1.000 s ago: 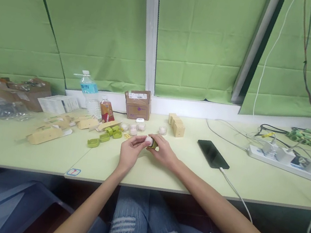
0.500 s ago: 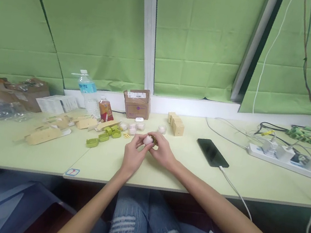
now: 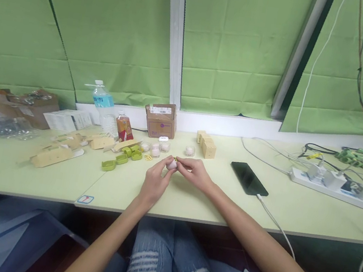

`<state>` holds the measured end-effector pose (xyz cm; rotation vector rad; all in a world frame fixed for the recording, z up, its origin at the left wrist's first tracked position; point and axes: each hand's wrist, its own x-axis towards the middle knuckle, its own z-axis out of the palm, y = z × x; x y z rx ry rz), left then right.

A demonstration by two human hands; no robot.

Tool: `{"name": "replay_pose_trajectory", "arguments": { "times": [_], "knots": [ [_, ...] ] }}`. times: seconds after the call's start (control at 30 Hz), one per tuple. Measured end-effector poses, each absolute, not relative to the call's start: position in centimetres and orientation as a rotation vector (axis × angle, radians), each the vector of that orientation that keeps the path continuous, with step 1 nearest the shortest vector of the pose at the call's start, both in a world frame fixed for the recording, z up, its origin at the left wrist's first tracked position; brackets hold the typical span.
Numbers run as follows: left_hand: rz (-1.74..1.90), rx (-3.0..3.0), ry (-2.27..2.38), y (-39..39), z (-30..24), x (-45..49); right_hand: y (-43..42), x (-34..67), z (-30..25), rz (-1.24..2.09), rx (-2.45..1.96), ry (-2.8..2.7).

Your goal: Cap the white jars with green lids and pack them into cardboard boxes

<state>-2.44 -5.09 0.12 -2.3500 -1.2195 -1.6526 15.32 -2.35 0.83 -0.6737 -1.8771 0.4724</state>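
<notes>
Between my two hands, just above the table, is a small pale pink round piece (image 3: 172,165) with a bit of olive green at its top edge. My left hand (image 3: 155,180) has its thumb and fingers closed round the piece from the left. From the other side, the fingertips of my right hand (image 3: 193,172) pinch at its green edge, partly hiding it. Several olive-green plastic parts (image 3: 121,159) lie to the left, close to small yellow rings (image 3: 148,158). Behind my hands stand pale pink pieces in clear cups (image 3: 155,151), with one clear cup (image 3: 189,150) apart.
Wooden-looking blocks (image 3: 208,149), a cardboard box (image 3: 161,122) and a white earphone case (image 3: 163,139) stand farther back. To the right are a charging phone (image 3: 249,179) and a power strip (image 3: 334,190). Leftward lie torn packaging (image 3: 50,156), a water bottle (image 3: 103,107) and a drink pouch (image 3: 123,127).
My right hand has opened its wrap round the piece and now pinches its upper edge with the fingertips. The piece has turned, showing less green. My left hand stays nearly in place.
</notes>
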Motion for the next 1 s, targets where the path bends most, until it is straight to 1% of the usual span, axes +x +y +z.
{"name": "replay_pose_trajectory", "arguments": {
  "times": [0.13,0.27,0.47,0.77,1.0],
  "knots": [
    [-1.639,-2.361,-1.176,-5.0,-0.2,-2.3,-1.9,15.5,0.5,0.257,-0.619,-1.947],
    [-1.718,-2.418,-1.213,-5.1,-0.2,-2.1,-1.5,15.8,0.3,0.065,-0.601,-2.011],
    [-1.779,-2.456,-1.211,-5.0,-0.5,-2.1,-1.3,15.9,0.1,-0.062,-0.669,-2.081],
    [-1.618,-2.472,-1.182,-4.7,-1.2,-2.4,-1.8,16.4,1.1,0.072,-0.741,-2.26],
    [-1.692,-2.555,-1.208,-5.6,-0.5,-1.7,-2.4,16.2,1.3,0.461,-0.727,-2.008]
  ]
}}
